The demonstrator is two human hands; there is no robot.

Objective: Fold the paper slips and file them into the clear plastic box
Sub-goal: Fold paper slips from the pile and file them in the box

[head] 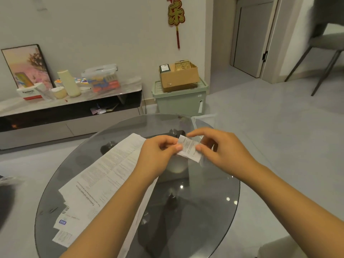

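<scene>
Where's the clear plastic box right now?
Head view: the clear plastic box sits at the round glass table's far right edge, just beyond the right hand.

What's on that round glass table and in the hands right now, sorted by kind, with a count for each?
Small paper slip, pinched by left hand and right hand: 1
Large printed sheets spread on the glass table: about 3, overlapping
Clear plastic box: 1
Total: about 5
</scene>
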